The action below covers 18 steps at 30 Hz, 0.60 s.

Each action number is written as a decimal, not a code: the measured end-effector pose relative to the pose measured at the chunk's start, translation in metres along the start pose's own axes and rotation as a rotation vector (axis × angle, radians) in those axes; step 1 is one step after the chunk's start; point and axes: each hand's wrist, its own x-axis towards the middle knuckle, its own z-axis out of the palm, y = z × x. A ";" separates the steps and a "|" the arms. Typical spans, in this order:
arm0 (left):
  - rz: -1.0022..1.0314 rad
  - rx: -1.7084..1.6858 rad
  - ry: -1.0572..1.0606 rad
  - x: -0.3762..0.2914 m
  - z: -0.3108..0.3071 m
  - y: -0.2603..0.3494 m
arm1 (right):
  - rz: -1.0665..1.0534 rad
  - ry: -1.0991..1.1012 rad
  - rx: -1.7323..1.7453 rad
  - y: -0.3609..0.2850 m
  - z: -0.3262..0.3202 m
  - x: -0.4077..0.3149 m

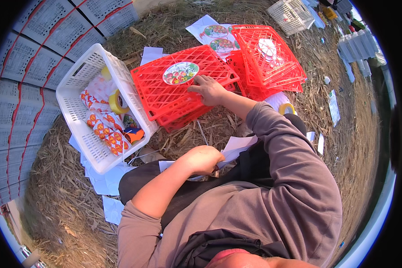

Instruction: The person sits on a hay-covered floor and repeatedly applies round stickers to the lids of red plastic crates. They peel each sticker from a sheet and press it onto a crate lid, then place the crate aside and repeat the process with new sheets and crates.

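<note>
A red plastic lattice crate lid (147, 90) lies on top of a stack of similar red lids in front of me. It bears an oval fruit-picture sticker (181, 73) with writing. My right hand (209, 89) rests on this lid at the sticker's lower right edge, fingers partly spread. Over my lap, my left hand (204, 160) is closed around white paper sheets (237, 147). The sheets stick out on both sides of the fist, and their printed face, if any, is hidden.
At left stands a white plastic crate (102, 166) holding yellow tape (118, 101) and printed wrapping (109, 132). More red lids (268, 57) and a sticker sheet (201, 25) lie beyond. Strapped white crates (37, 50) are stacked far left. Backing papers (104, 179) litter the straw-covered ground.
</note>
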 end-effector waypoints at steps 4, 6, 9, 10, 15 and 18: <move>0.018 0.029 0.006 0.003 -0.002 -0.002 | 0.055 -0.381 0.207 0.001 -0.021 0.017; 0.042 0.053 -0.003 0.005 -0.004 -0.002 | 0.049 -0.509 0.183 0.003 -0.024 0.022; -0.028 0.085 -0.040 0.008 -0.006 0.000 | 0.046 -0.500 0.161 0.001 -0.020 0.025; -0.043 0.078 -0.047 0.007 -0.005 0.001 | 0.094 -0.465 0.155 -0.002 -0.017 0.024; -0.026 0.039 -0.010 0.003 -0.007 0.004 | 0.115 -0.131 0.007 -0.018 -0.021 0.021; -0.023 0.039 -0.046 0.004 -0.012 0.006 | 0.036 0.171 -0.055 -0.026 -0.041 0.022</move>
